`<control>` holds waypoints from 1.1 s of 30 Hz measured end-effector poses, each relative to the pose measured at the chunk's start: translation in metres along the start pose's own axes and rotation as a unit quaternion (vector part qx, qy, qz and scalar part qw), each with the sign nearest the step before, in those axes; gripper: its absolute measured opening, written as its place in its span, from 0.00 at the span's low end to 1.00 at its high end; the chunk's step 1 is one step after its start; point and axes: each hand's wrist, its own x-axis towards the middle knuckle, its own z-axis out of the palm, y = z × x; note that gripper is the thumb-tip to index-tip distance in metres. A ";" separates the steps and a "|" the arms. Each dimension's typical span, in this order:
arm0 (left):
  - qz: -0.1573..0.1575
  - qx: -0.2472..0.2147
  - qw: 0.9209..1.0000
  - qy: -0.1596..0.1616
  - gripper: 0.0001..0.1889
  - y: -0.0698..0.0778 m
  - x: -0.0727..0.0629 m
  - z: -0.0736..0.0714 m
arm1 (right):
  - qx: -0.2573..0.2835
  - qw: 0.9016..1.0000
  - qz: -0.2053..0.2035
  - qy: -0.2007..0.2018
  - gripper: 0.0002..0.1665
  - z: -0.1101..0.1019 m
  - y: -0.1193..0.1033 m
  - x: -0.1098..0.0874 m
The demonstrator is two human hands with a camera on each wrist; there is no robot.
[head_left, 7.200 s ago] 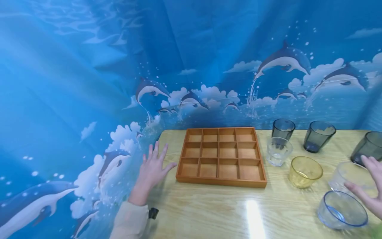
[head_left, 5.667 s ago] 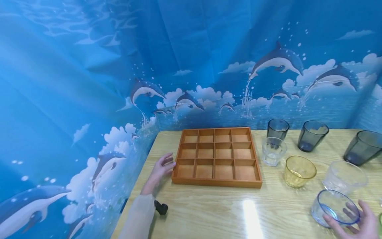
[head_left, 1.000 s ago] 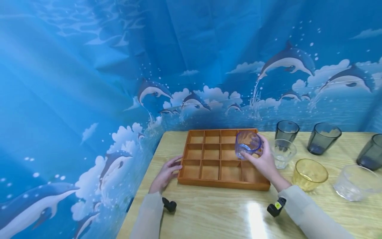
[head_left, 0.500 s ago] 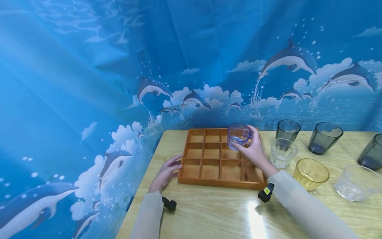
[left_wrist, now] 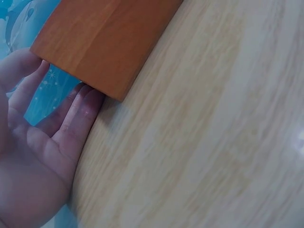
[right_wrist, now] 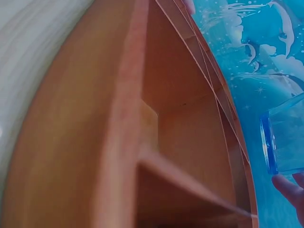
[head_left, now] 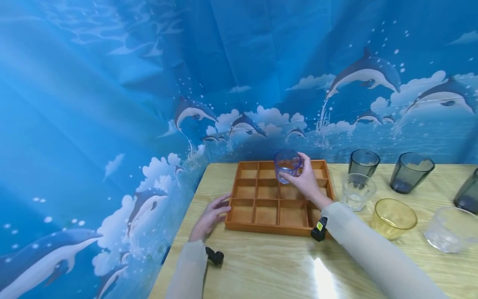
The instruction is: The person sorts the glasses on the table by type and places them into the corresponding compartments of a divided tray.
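Note:
My right hand (head_left: 308, 182) grips a clear glass with a blue rim (head_left: 287, 167), thumb on the near side and fingers on the far right. The glass is nearly upright over the back row of a brown wooden compartment box (head_left: 267, 229). In the right wrist view, fingertips (right_wrist: 285, 187) meet the glass (right_wrist: 289, 135) at its blue end. My left hand (head_left: 209, 218) rests at the box's left side. The left wrist view shows its loosely extended fingers (left_wrist: 80, 114) against the end of the box (left_wrist: 104, 47).
Right of the box stand a small clear tumbler (head_left: 357, 192), a yellow glass (head_left: 394, 219) and a wide clear glass (head_left: 449, 230). Dark grey glasses (head_left: 411, 173) line the back of the wooden table (head_left: 269, 265). A blue dolphin-print curtain (head_left: 239, 74) hangs behind and at left.
My right hand went to the blue-rimmed glass at the right, took it and brought it over the box, lately further left and back. My left hand came to the box's left side and stays there.

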 end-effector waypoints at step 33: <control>0.009 0.012 1.000 -0.002 0.27 -0.001 -0.001 0.001 | -0.020 0.999 0.041 -0.021 0.54 0.049 0.013 0.046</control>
